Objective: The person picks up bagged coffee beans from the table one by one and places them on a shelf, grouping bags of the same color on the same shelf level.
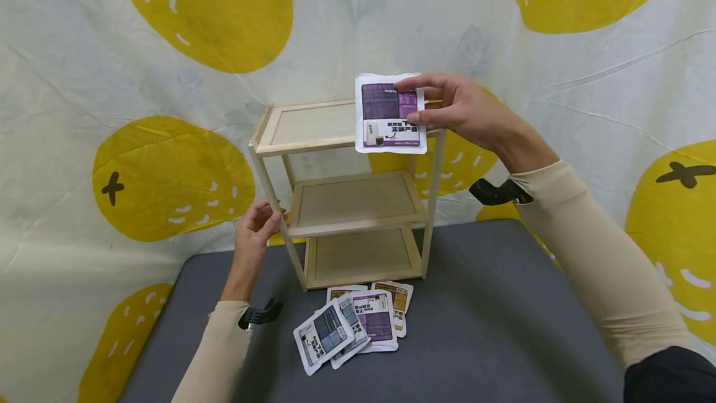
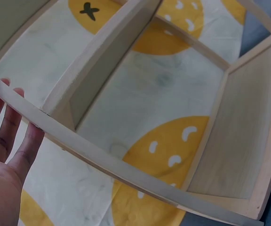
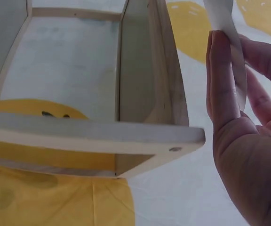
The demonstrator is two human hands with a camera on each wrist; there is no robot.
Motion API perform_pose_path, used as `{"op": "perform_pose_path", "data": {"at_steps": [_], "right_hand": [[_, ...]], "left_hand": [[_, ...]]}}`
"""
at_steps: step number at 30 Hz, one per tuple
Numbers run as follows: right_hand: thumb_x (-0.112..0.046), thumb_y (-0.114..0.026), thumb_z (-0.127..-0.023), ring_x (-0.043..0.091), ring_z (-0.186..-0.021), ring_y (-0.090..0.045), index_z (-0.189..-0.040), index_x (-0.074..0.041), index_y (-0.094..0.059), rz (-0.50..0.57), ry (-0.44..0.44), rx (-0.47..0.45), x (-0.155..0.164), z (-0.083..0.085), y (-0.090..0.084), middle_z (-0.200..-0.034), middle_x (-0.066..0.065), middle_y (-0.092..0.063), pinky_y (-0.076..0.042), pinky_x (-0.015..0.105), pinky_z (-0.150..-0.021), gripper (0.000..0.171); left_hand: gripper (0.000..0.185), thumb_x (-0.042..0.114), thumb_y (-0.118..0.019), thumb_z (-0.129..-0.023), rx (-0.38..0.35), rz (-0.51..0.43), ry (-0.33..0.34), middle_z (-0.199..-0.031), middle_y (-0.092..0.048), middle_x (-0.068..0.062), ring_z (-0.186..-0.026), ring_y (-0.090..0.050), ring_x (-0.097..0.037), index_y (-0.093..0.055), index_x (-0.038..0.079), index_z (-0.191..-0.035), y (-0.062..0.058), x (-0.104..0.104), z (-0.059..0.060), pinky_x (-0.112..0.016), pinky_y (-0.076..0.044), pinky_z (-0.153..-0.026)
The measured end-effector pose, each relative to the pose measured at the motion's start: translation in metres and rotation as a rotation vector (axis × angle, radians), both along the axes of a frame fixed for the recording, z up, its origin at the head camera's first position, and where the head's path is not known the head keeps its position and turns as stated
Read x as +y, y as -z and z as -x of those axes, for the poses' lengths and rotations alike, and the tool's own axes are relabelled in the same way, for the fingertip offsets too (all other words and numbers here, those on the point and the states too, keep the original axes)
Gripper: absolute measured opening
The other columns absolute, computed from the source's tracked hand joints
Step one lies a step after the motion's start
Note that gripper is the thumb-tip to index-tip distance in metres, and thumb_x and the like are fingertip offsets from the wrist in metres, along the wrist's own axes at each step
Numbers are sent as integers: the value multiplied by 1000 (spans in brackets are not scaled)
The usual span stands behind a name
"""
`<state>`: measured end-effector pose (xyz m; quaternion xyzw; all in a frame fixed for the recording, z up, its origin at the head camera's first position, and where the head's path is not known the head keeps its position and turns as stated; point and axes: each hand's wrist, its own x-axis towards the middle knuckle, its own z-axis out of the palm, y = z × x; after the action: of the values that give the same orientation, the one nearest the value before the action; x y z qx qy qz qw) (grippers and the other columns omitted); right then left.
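Note:
A three-tier wooden shelf rack [image 1: 358, 225] stands on the grey surface. My left hand [image 1: 258, 229] grips its front left post, and in the left wrist view the fingers [image 2: 29, 146] of that hand lie against the post from behind. With thumb and fingers my right hand [image 1: 455, 107] pinches a purple-and-white sachet [image 1: 386, 132] by its right edge, at the front of the top shelf. Edge-on, the sachet [image 3: 225, 16] shows in the right wrist view beside the rack [image 3: 93, 136]. Whether it touches the top shelf I cannot tell.
Several sachets [image 1: 324, 336] with grey, purple and brown labels lie overlapping on the grey surface [image 1: 475, 328], in front of the rack. Behind it hangs a pale cloth [image 1: 347, 30] printed with yellow fruit shapes.

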<state>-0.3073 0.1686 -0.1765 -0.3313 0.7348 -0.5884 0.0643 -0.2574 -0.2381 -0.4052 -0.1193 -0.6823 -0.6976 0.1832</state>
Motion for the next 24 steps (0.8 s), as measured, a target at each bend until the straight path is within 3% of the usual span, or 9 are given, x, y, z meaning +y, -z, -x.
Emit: {"op": "perform_pose_path", "data": {"at_steps": [9,17,24], "right_hand": [[-3,-71,-93,30,-103,-71,-142,-9,-58,9,2,-29,4,20,-8,-135,21,-58,-57,34,-87,51],[-6,-72,-93,29,-111,-67,-144,-12,-57,-15,52,-65,6,37,-13,-142,18,-54,-56,32,-91,53],[-10,-74,-92,31,-116,-62,-147,-14,-54,-78,68,-103,4,47,-18,-144,17,-50,-55,31,-93,58]], "left_hand": [[37,15,-66,-99,-1,5,-3,-115,-65,-16,-106,-64,-34,-58,0,-132,0,2,3,-28,-58,-85],[37,16,-65,-100,-1,20,-1,-109,-67,-4,-107,-63,-36,-57,-2,-131,-1,3,2,-27,-58,-83],[36,16,-65,-100,-2,17,5,-109,-66,-4,-106,-63,-34,-57,-2,-131,0,2,1,-26,-57,-84]]}}
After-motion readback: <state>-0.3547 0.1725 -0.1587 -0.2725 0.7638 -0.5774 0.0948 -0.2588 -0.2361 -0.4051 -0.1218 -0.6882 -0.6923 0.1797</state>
